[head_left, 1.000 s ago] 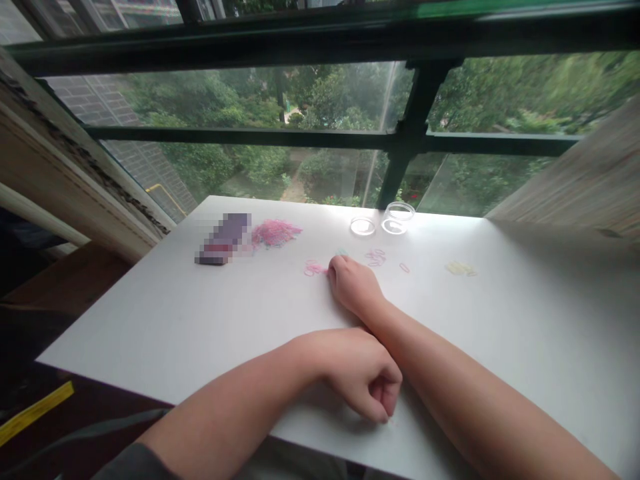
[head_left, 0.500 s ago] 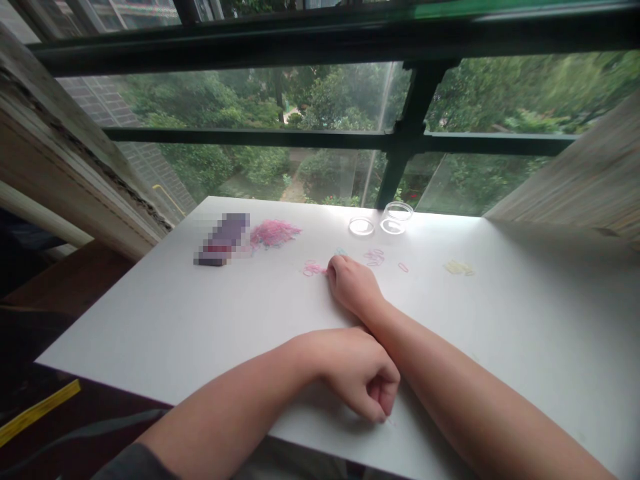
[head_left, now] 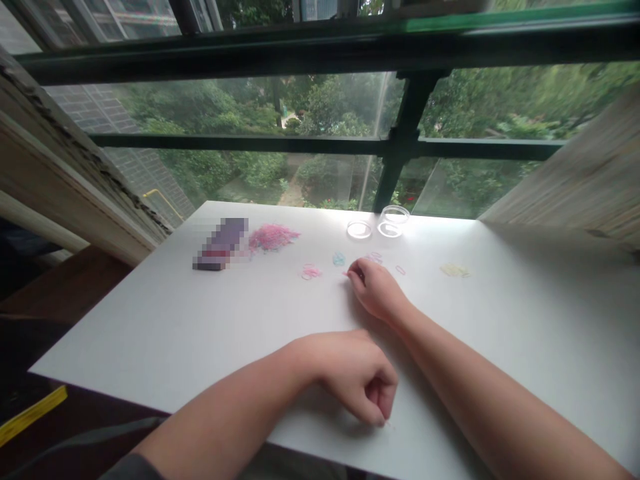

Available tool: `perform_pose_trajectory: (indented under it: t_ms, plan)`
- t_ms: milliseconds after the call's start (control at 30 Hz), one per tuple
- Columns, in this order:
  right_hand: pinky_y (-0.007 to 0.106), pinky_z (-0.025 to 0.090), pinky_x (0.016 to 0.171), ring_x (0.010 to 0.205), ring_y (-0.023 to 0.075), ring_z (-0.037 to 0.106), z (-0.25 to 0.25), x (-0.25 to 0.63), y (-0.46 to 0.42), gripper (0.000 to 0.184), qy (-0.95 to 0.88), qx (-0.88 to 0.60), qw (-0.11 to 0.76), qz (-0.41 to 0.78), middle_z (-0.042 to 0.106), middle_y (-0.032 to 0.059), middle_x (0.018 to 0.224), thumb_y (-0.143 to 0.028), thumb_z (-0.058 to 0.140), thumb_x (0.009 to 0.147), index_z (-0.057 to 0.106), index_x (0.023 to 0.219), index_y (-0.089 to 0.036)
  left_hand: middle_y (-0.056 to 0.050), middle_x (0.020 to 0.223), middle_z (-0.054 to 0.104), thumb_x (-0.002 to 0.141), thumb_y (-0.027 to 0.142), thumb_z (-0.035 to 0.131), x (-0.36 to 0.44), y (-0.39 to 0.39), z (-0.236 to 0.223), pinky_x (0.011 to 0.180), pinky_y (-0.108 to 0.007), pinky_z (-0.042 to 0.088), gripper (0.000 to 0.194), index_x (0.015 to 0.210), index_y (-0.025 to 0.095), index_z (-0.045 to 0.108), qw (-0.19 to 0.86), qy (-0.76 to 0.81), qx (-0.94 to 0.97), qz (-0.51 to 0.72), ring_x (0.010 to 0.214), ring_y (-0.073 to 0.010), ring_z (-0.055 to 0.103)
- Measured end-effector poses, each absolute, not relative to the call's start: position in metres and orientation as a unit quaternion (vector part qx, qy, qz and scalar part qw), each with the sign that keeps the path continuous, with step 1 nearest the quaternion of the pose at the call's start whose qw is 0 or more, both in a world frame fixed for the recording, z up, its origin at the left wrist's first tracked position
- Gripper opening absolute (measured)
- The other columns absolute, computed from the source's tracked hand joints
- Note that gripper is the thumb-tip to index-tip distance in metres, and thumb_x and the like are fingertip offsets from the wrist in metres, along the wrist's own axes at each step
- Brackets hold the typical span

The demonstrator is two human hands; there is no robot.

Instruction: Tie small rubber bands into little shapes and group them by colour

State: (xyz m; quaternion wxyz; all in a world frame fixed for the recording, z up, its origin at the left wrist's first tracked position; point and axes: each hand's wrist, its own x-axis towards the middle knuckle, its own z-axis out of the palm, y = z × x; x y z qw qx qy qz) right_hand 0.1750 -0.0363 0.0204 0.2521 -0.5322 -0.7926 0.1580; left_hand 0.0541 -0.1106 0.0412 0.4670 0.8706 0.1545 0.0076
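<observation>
My right hand [head_left: 377,288] is closed in a pinch over the middle of the white table [head_left: 200,333], and a bit of a pink rubber band [head_left: 345,273] pokes out at its fingertips. Close by lie small piles of pink rubber bands [head_left: 311,271], blue rubber bands [head_left: 339,259] and lilac rubber bands [head_left: 374,256], the last partly behind the hand. A lone pink loop [head_left: 401,270] is just to the right. Near the front edge my left hand [head_left: 357,377] is curled, thumb against fingers; something faint and thin shows at its tips, too small to name.
At the back left are a large heap of pink bands [head_left: 273,237] and a blurred-out dark flat object [head_left: 223,245]. A clear round lid [head_left: 359,230] and a clear round container [head_left: 394,221] stand by the window. Pale yellow bands [head_left: 455,270] lie at the right.
My right hand has shifted right, away from the pink pile, with the pink band at its fingertips. The blue pile now shows fully. My left hand stays in place.
</observation>
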Motion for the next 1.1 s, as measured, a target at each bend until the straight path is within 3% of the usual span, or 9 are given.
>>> perform_pose_trajectory:
  t_ms: [300, 633, 867, 1100]
  plan:
    - [0.027, 0.037, 0.064, 0.073, 0.0187, 0.057, 0.02, 0.272, -0.04, 0.014, -0.73, -0.653, 0.194, 0.056, 0.065, 0.0064, 0.081, -0.024, 0.046, 0.084, 0.058, 0.082, -0.018, 0.003, 0.063, 0.067, 0.065, 0.018, 0.063, 0.051, -0.111, 0.044, 0.059, -0.017, 0.046, 0.009, 0.073, 0.019, 0.067, 0.5, 0.183, 0.847, 0.0, 0.058, -0.0084, 0.061]
    - [0.029, 0.039, 0.066, 0.079, 0.0206, 0.059, 0.023, 0.26, -0.027, 0.021, -0.683, -0.708, 0.175, 0.04, 0.067, 0.0089, 0.088, -0.027, 0.043, 0.087, 0.062, 0.087, -0.018, 0.001, 0.06, 0.063, 0.064, 0.019, 0.065, 0.05, -0.108, 0.044, 0.05, -0.016, 0.042, 0.009, 0.072, 0.016, 0.067, 0.539, 0.218, 0.814, -0.009, 0.054, -0.0083, 0.055]
    - [0.028, 0.041, 0.074, 0.086, 0.0197, 0.061, 0.023, 0.267, -0.03, 0.023, -0.692, -0.686, 0.213, 0.073, 0.068, 0.0071, 0.092, -0.027, 0.045, 0.086, 0.066, 0.09, -0.019, -0.002, 0.074, 0.063, 0.074, 0.019, 0.057, 0.056, -0.097, 0.043, 0.063, -0.021, 0.043, 0.006, 0.074, 0.016, 0.062, 0.394, 0.367, 0.817, 0.205, 0.067, -0.0109, 0.054]
    - [0.028, 0.043, 0.076, 0.084, 0.0186, 0.062, 0.02, 0.276, -0.034, 0.027, -0.681, -0.662, 0.288, 0.122, 0.07, 0.0068, 0.094, -0.021, 0.045, 0.083, 0.067, 0.097, -0.017, -0.004, 0.08, 0.064, 0.077, 0.025, 0.058, 0.052, -0.082, 0.036, 0.073, -0.025, 0.045, 0.009, 0.078, 0.016, 0.059, 0.376, 0.435, 0.747, 0.334, 0.076, -0.0138, 0.058]
